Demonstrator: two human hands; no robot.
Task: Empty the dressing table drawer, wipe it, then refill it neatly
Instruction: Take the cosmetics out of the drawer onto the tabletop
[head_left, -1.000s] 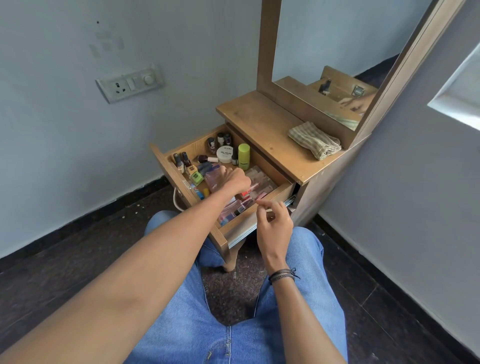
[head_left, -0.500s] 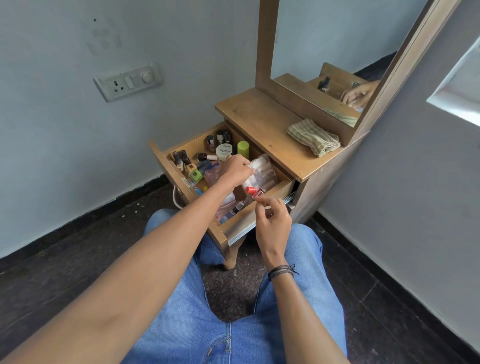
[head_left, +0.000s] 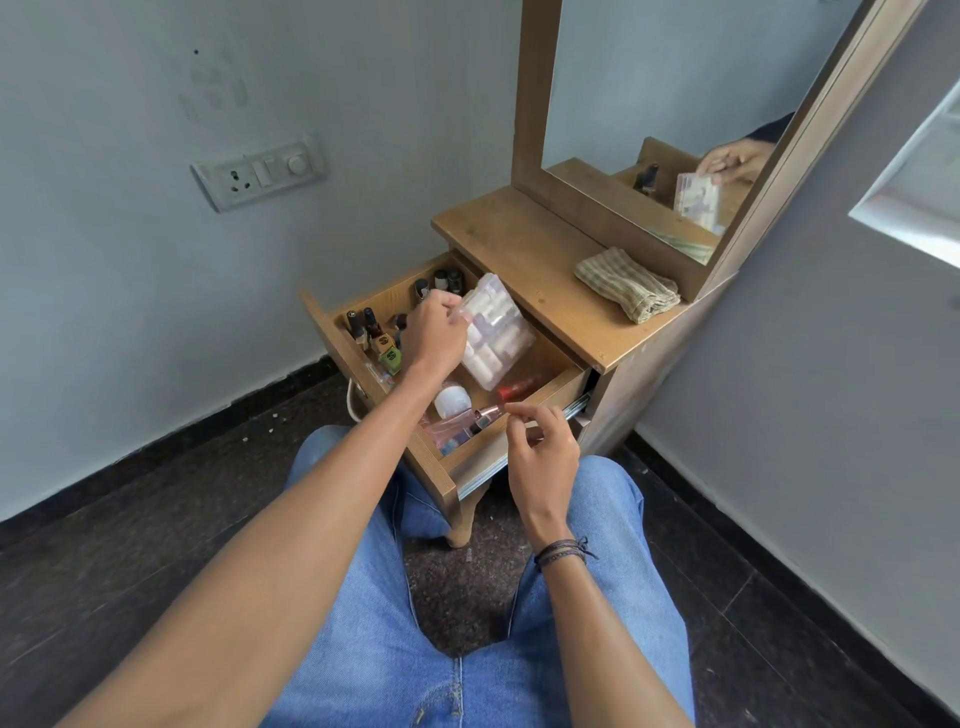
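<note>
The wooden drawer (head_left: 470, 470) of the dressing table stands pulled out over my knees. My left hand (head_left: 434, 332) grips a clear plastic organiser box (head_left: 493, 332) of small cosmetics and holds it tilted up above the drawer. My right hand (head_left: 543, 447) hovers at the drawer's front edge, fingers loosely curled, holding nothing that I can see. Inside lie a pink bottle (head_left: 462, 423), a white round jar (head_left: 453, 400), a red tube (head_left: 517, 388) and several nail polish bottles (head_left: 363, 325) along the left side.
A folded striped cloth (head_left: 628, 285) lies on the wooden tabletop (head_left: 514, 244) beside the mirror (head_left: 660, 104). A switch panel (head_left: 260, 174) is on the wall to the left. Dark tiled floor (head_left: 156, 519) surrounds my jeans-clad legs.
My left hand has lifted the clear organiser box up and out of the drawer, uncovering the white jar and the red tube. My right hand has stayed at the front edge.
</note>
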